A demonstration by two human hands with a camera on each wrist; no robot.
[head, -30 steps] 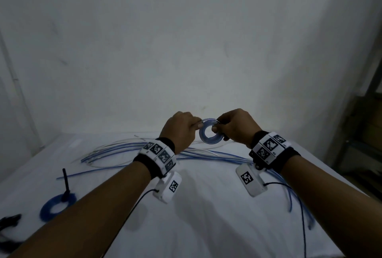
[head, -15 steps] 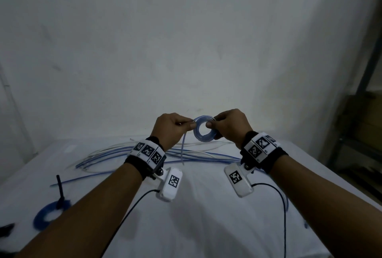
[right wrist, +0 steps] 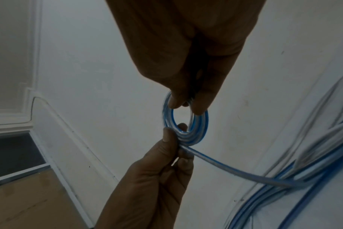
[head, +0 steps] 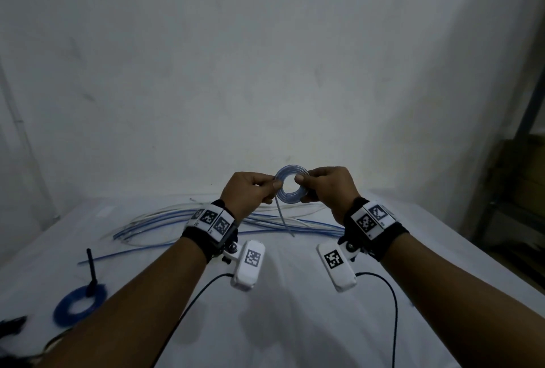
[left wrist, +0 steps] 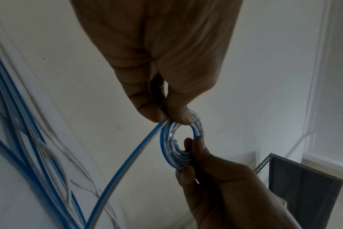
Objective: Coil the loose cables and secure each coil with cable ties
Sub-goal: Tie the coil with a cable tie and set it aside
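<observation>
At the near left corner of the tabletop [head: 295,323] lies a blue coil [head: 78,304] with a black tie [head: 92,274] standing up from its far side; dark items at the very left edge are too dim to identify. Further back, along the far edge, loose cables [head: 182,221] in blue and clear run across the white tabletop from left to right. Above them, held in the air over the far middle of the tabletop, is a small coil [head: 292,187] of clear cable with a blue stripe. The left hand [head: 250,193] pinches the coil's left side between thumb and curled fingers [left wrist: 178,114], and a free tail [head: 283,220] of the cable drops from that pinch down to the loose cables on the tabletop. The right hand [head: 327,187] pinches the coil's right side, thumb on the near face and fingers [right wrist: 202,106] curled behind. The coil stands upright, its opening facing the person, with several turns stacked close together. Both wrists wear black bands with white marker tags, and a black wire trails from each towards the near edge. At the far right, beyond the tabletop, stands a dark metal shelf [head: 528,190].
</observation>
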